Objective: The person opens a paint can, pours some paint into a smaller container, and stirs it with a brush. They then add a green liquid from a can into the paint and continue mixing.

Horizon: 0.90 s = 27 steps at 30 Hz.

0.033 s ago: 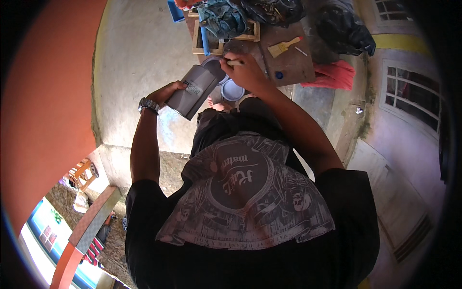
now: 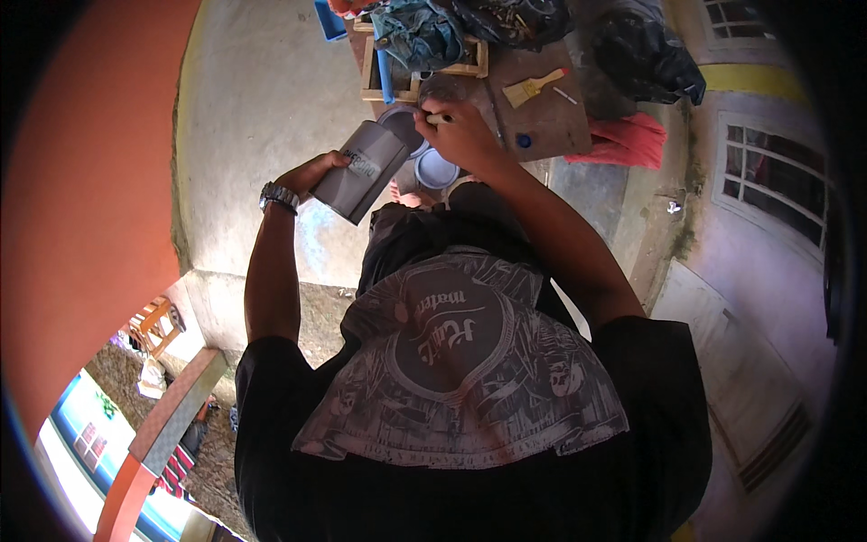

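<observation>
My left hand (image 2: 318, 174) grips a grey metal can (image 2: 361, 185), held tilted with its top end by an open grey container (image 2: 408, 124). Closed around a light-coloured handle (image 2: 439, 118), my right hand (image 2: 456, 135) is over the right side of that container; the far end of what it holds is hidden. A round grey lid or shallow tub (image 2: 437, 168) lies just below. On the brown board (image 2: 551, 126) to the right are a yellow-handled brush (image 2: 528, 88), a thin white stick (image 2: 564, 96) and a small blue cap (image 2: 524, 141).
Wooden frames (image 2: 470, 68) with a blue cloth (image 2: 415, 36) and dark bags (image 2: 641, 63) occupy the far side. A red cloth (image 2: 632, 144) lies right of the board. An orange wall (image 2: 90, 181) is on the left, a barred window (image 2: 772, 176) on the right.
</observation>
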{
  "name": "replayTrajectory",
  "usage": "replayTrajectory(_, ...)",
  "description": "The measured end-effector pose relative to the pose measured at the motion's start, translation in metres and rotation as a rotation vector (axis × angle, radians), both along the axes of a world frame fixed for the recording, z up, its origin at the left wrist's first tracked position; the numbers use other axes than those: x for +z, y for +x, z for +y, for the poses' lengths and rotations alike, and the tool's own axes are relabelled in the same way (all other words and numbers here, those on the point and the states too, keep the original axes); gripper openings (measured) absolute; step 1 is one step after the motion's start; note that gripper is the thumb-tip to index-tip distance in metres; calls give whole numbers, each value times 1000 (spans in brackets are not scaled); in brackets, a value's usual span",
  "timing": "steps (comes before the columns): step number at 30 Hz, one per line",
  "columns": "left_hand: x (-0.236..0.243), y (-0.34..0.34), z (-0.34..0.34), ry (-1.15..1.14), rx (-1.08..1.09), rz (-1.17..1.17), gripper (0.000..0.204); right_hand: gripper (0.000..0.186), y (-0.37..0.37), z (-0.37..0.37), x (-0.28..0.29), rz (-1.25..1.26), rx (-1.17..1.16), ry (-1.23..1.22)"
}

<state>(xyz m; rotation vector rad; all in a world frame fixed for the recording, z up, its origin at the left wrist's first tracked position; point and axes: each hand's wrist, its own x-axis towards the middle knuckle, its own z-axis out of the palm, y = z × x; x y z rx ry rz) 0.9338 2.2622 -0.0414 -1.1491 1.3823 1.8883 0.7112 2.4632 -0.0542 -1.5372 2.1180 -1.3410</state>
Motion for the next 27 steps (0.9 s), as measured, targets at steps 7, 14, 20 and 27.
replayTrajectory(7,-7,-1,-3,-95,-4,-6,81,21,-3,-12,-9,64,-16,-82)
replayTrajectory(14,-7,-3,-7,-81,-31,-7,82,22,1,-13,-2,12,-3,-21)
replayTrajectory(20,-6,-1,-5,-86,-41,-12,82,28,-3,-11,-5,121,49,69)
replayTrajectory(27,1,-5,-2,-81,-46,-10,80,30,-3,-10,0,100,73,149)
